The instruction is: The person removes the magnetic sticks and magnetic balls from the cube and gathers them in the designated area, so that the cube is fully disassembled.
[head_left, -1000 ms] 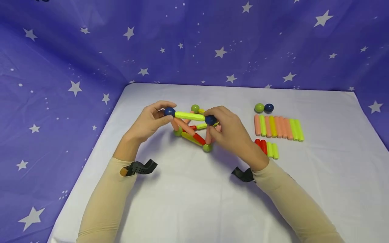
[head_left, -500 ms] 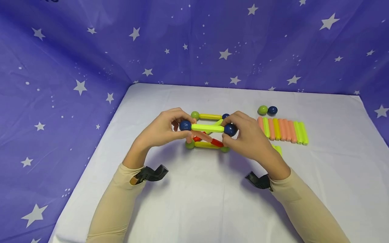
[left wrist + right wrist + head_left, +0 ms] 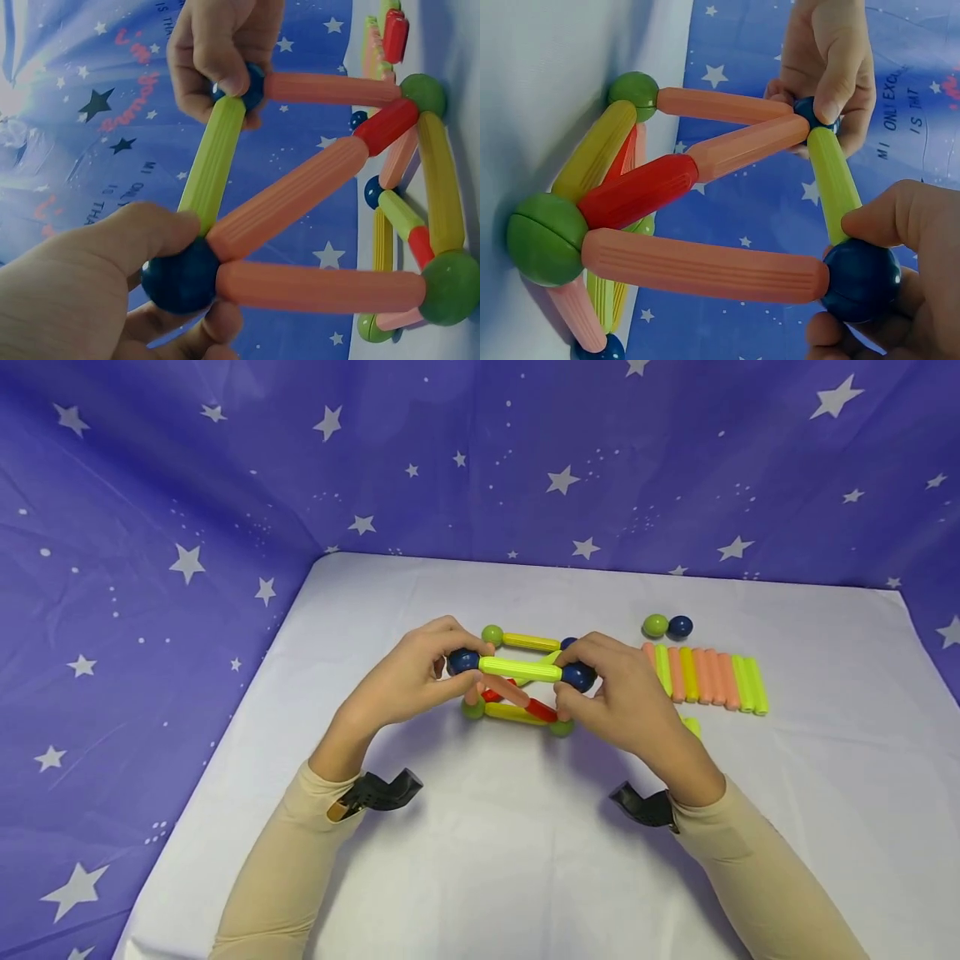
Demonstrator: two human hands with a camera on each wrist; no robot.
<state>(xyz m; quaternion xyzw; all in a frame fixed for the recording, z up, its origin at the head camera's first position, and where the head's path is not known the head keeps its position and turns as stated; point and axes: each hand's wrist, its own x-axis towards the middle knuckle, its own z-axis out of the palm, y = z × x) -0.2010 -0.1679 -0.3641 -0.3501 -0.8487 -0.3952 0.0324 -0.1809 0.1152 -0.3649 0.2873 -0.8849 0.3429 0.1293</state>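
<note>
A frame of magnetic rods and balls stands on the white cloth, its front side upright between both hands. My left hand (image 3: 408, 681) pinches the dark blue ball (image 3: 180, 276) at its upper left corner. At the upper right corner, the thumb and fingers of my right hand (image 3: 626, 702) grip another dark blue ball (image 3: 861, 281). A lime rod (image 3: 521, 669) joins these balls across the top. Pink rods (image 3: 322, 286) run down to green balls (image 3: 547, 238) at the base. A diagonal of a pink rod and a red rod (image 3: 639, 192) crosses this side.
Right of the frame, pink, lime and yellow rods (image 3: 712, 677) lie in a row. Behind them sit a loose green ball (image 3: 655, 626) and blue ball (image 3: 680, 627). Short rods (image 3: 692, 727) are partly hidden by the right hand. A starry purple cloth (image 3: 465, 460) hangs behind.
Both hands have moved right in the head view with the top balls and lime rod. The frame's base, earlier skewed, now looks squarer. Both grips stay on the blue balls.
</note>
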